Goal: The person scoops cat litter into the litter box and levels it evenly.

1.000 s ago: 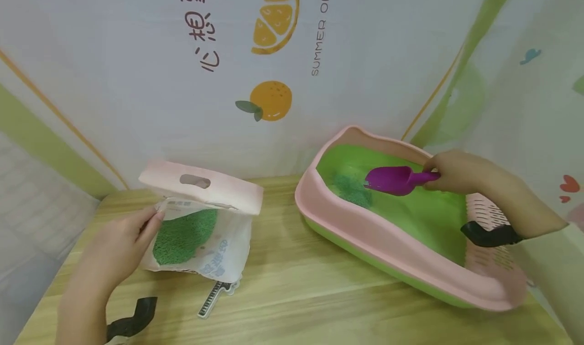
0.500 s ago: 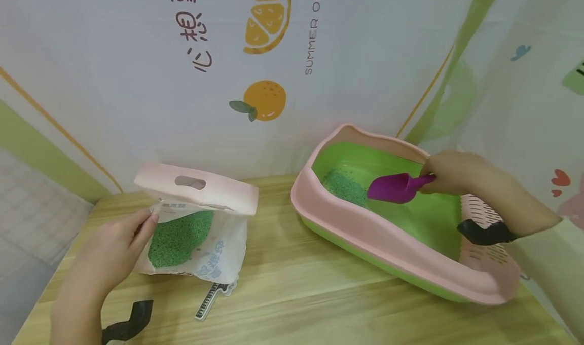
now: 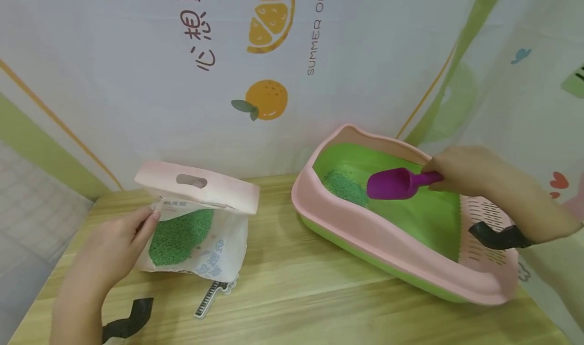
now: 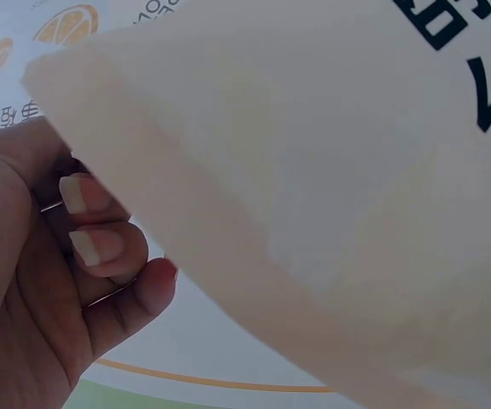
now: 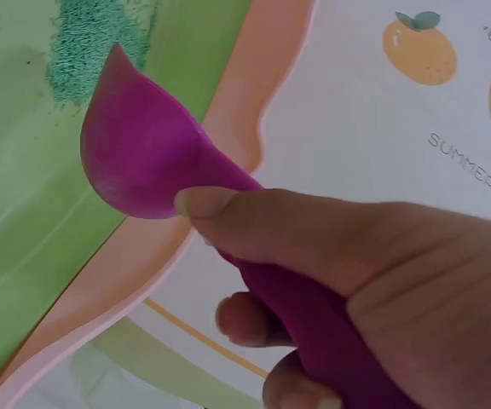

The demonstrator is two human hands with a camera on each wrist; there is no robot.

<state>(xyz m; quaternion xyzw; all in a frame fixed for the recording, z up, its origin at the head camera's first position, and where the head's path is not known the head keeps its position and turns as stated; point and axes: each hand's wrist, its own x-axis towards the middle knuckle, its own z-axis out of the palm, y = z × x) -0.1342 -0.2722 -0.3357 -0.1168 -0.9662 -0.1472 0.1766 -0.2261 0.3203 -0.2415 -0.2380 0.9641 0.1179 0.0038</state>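
Note:
My right hand [image 3: 461, 170] grips the handle of a purple scoop [image 3: 389, 184] above the litter box. In the right wrist view the thumb presses along the top of the scoop [image 5: 143, 145], and no pellets show in its bowl. The litter box [image 3: 401, 238] has a pink rim and a green tray; a small heap of green litter pellets [image 3: 344, 187] lies at its left end. On the left, my left hand [image 3: 116, 243] pinches the edge of an open white bag [image 3: 230, 248]. More green pellets [image 3: 180, 236] show inside the bag's mouth.
The bag's pink top flap [image 3: 228, 188] with a handle slot stands raised behind its mouth. A bag clip or tag with a ruler-like print [image 3: 210, 299] lies before the bag on the wooden table [image 3: 292, 309]. A printed cloth [image 3: 182, 122] hangs close behind.
The scoop has dipped toward the pellet heap, then turned back so its hollow faces up more. The heap in the litter box looks larger. The left hand stays at the bag's edge.

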